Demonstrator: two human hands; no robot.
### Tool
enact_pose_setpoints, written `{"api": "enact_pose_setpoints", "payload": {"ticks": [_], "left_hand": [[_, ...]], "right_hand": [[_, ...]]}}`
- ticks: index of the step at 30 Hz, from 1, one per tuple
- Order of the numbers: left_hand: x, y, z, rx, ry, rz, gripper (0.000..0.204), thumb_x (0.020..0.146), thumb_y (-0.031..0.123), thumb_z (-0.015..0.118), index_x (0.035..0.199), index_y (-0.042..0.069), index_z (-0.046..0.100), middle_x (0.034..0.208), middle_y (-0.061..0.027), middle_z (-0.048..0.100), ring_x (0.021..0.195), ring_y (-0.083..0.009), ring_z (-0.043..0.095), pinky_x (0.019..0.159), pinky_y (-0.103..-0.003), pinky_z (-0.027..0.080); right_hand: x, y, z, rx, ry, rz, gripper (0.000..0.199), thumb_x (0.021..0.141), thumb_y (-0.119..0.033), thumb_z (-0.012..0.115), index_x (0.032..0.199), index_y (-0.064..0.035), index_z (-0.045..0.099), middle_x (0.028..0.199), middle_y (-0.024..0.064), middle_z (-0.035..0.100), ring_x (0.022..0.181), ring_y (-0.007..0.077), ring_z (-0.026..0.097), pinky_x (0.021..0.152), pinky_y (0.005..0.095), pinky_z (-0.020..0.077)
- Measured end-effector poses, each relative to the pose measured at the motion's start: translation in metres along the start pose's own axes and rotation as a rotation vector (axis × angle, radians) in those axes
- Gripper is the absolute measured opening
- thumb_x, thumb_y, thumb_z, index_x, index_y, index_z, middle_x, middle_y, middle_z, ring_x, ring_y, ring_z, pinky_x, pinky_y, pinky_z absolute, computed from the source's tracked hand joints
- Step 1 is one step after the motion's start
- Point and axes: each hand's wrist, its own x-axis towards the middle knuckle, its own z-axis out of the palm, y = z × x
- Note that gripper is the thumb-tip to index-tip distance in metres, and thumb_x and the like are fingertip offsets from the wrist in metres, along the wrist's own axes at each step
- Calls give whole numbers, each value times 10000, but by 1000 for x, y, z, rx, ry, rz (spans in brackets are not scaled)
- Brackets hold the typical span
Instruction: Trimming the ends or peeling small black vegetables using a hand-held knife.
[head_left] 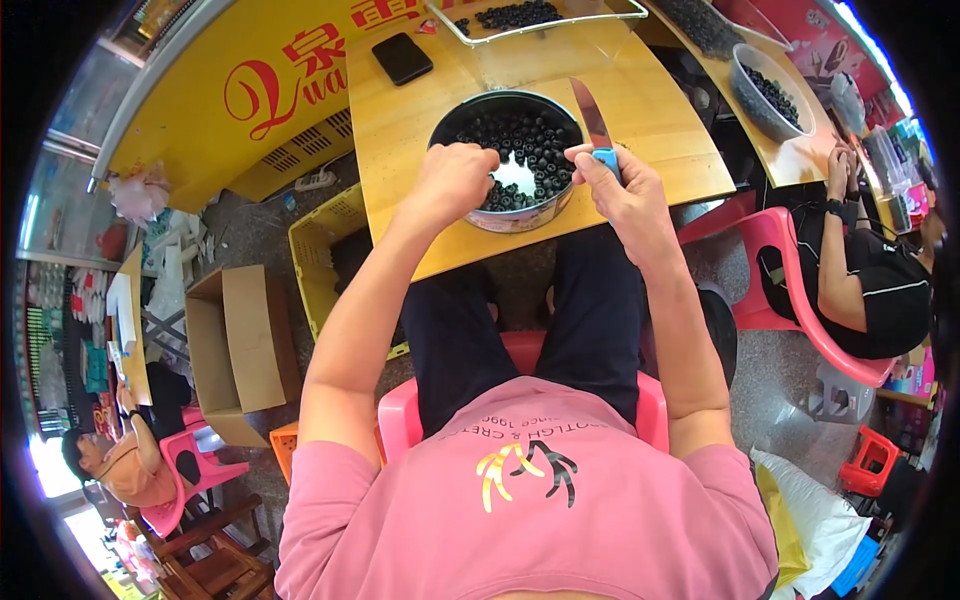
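Note:
A round tin [510,219] stands near the front edge of the wooden table, partly filled with small, round, shiny black pieces [530,135]; its pale bottom shows in the middle. My right hand [628,195] grips a knife [592,115] by its blue handle at the tin's right rim, with the blade pointing up and away from me. Over the tin's left side, my left hand [455,180] is closed with its fingers curled inward. Whatever those fingers hold, if anything, is hidden.
A black phone [402,60] lies at the table's back left, and a white-rimmed tray [540,30] with more black pieces behind the tin. At right, a person [850,270] sits by a clear bowl [772,92]. A yellow crate [318,270] and cardboard box [245,340] stand at left.

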Motion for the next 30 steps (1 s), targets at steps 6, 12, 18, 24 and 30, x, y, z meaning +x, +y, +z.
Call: {"api": "enact_pose_setpoints", "payload": {"ticks": [6,12,18,24,30], "left_hand": [[24,5,10,84,-114,54,186,773,111,645,954,85,681,901,-160,659,875,-330,644,753,-408,505],[7,28,-12,-1243,221,-43,145,890,108,622,987,15,676,902,-71,701,787,-125,640,678,-267,481],[-23,66,-19,-1757,491,-10,218,895,130,679,1087,34,642,877,-6,655,836,-76,592,703,-205,435],[-35,73,-1,-1794,636,6,196,901,111,678,1070,32,619,961,-6,618,798,-39,535,686,-188,415],[-43,71,-2,-1650,611,-28,203,911,64,652,1099,4,602,974,-19,623,904,-74,588,800,-214,480]], "right_hand": [[-4,1,-9,-8,17,-27,237,949,-199,609,1081,-6,648,789,-38,588,549,-11,372,471,162,272],[-1,10,-1,45,32,-5,246,949,-222,617,1078,-16,654,787,-32,596,549,-9,383,473,168,279],[-3,4,32,260,3,-49,244,958,-230,612,1084,-25,652,813,-1,643,543,12,401,478,180,306],[-5,-1,44,380,20,-42,173,928,-165,653,1038,-31,655,803,2,646,549,18,422,486,181,324],[-5,-7,43,306,7,-67,139,909,-155,676,989,-43,658,698,-55,557,549,11,419,481,172,311]]}}
